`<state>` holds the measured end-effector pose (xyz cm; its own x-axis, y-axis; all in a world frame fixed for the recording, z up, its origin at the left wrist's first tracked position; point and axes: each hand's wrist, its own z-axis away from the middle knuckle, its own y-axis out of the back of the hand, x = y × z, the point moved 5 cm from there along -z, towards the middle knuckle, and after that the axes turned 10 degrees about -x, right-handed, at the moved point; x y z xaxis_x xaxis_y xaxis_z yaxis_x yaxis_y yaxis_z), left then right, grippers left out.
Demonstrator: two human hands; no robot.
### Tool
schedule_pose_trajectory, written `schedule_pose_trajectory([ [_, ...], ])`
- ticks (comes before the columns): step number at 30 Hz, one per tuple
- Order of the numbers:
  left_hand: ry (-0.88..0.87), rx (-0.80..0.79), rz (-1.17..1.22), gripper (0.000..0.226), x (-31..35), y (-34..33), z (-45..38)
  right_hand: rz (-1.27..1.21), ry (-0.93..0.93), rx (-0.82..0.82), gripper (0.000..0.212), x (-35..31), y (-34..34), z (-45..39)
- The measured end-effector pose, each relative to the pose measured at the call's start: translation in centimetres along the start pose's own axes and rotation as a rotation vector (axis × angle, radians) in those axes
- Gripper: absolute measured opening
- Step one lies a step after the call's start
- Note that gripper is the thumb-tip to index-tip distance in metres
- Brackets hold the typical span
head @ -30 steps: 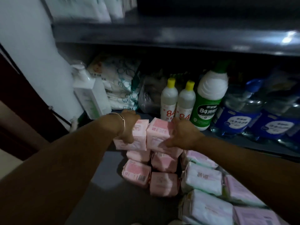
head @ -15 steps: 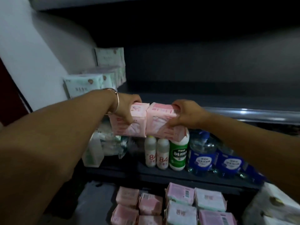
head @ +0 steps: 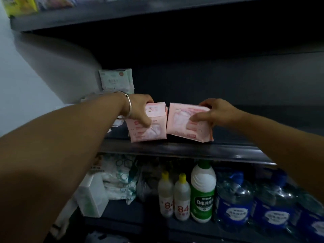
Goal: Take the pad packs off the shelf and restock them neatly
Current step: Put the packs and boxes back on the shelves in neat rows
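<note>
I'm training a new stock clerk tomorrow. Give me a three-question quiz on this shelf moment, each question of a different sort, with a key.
1. True or false: the left hand and the right hand each grip a pink pad pack.
2. Multiple choice: the left pink pad pack and the right pink pad pack are at A) the top shelf, B) the middle shelf's front edge, C) the floor.
3. Fill in: the tall disinfectant bottle on the lower shelf has a ___ label.

Key: 1 true; 2 B; 3 green.
</note>
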<state>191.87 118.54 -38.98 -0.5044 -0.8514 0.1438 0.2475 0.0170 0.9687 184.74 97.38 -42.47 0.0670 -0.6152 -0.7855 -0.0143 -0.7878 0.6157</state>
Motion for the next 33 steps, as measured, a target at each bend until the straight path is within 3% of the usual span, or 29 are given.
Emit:
schedule_pose_trajectory([
  [9, -0.033, -0.017, -0.041, 0.064, -0.9, 2.7, -5.2, 0.111, -0.016, 0.071, 0.055, -1.0, 1.5, -4.7],
  [13, -0.039, 0.029, -0.075, 0.070, -1.7, 3.7, -7.3, 0.217, 0.011, 0.093, 0.049, -1.6, 1.7, -6.4],
  [20, -0.056, 0.157, -0.220, 0.081, -2.3, 4.1, -10.5, 0.603, 0.022, 0.221, 0.086, -2.1, 1.5, -8.5],
  [30, 0.006, 0.267, -0.323, 0.088, -3.5, 1.7, -12.4, 0.829, 0.090, 0.272, 0.085, -1.6, -1.2, -9.2],
  [33, 0.023, 0.275, -0.365, 0.088, -4.0, 0.7, -12.3, 0.879, 0.097, 0.258, 0.074, -1.4, -2.4, -9.6],
])
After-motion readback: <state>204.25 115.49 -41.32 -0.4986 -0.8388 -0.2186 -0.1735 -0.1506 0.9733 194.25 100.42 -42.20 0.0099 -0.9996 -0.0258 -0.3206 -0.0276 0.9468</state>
